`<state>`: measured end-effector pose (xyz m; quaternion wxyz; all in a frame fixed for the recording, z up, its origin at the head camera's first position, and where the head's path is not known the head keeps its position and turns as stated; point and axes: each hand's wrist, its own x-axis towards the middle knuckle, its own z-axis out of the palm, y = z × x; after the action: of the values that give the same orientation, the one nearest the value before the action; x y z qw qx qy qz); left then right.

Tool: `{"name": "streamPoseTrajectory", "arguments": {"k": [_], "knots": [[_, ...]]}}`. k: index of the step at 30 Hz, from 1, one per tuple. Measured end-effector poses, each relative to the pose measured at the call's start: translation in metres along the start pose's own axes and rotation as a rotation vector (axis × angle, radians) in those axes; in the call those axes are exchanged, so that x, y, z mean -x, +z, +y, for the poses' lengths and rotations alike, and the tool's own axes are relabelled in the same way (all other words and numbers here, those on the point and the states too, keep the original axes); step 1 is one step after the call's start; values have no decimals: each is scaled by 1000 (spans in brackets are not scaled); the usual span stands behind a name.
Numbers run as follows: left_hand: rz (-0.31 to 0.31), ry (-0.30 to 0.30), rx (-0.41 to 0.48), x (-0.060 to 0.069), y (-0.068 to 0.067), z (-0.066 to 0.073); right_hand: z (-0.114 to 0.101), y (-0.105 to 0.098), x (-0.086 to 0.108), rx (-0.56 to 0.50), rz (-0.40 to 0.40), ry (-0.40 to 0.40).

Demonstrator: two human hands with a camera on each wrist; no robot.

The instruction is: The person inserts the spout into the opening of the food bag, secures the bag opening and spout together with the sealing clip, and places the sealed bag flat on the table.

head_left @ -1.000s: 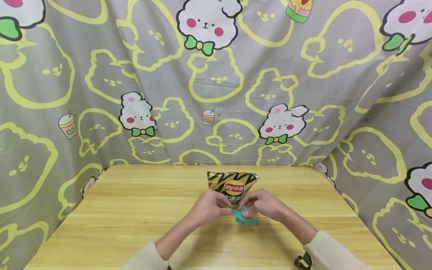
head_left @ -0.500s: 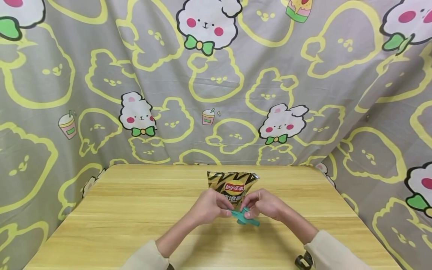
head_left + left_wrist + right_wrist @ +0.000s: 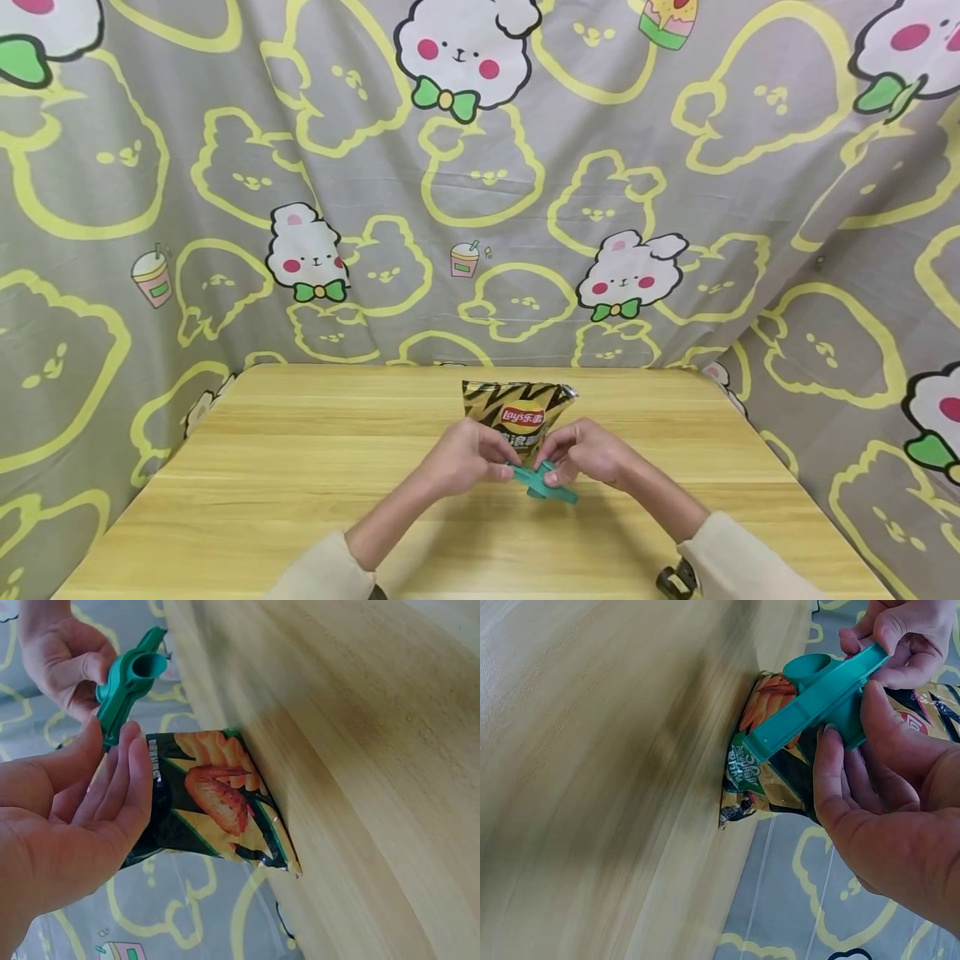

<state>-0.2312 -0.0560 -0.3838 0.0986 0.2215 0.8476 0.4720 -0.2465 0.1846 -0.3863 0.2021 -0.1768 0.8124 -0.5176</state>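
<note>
- Fingers of the left hand (image 3: 459, 460) pinch one end of the green clip (image 3: 537, 482) between thumb and forefinger, while the right hand (image 3: 588, 454) grips the thicker middle, its thumb tip pressed on the near side.
- From where I stand, the clip appears lifted off the wooden table (image 3: 300, 467), on the person's side of a chip bag (image 3: 521, 415) that stands upright; whether any knuckle brushes the bag, I cannot tell.
- It looks like smooth moulded plastic, so I'd judge it light and stiff, perhaps a little slippery, and not fragile in ordinary handling.
- Good places to take hold seem to be the ends of its flat bar (image 3: 817, 703) or the bulky centre, where a thumb has more to press against.
- Its long axis runs aslant across the person's front: one end lies at the left fingertips, farther off, and the free end points rightward and back toward the person.
- A short round tube (image 3: 146, 667) juts from the middle, crosswise to the bar, its hollow mouth facing the table side in the left wrist view.
</note>
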Motion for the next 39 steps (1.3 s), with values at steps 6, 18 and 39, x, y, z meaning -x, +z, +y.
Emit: {"name": "streamPoseTrajectory", "arguments": {"k": [6, 18, 39], "knots": [[21, 18, -24, -1, 2, 0, 0, 1, -1, 30, 15, 14], [53, 40, -49, -1, 2, 3, -4, 4, -5, 74, 72, 13], [48, 53, -77, 0, 1, 0, -8, 0, -4, 81, 47, -7]]}}
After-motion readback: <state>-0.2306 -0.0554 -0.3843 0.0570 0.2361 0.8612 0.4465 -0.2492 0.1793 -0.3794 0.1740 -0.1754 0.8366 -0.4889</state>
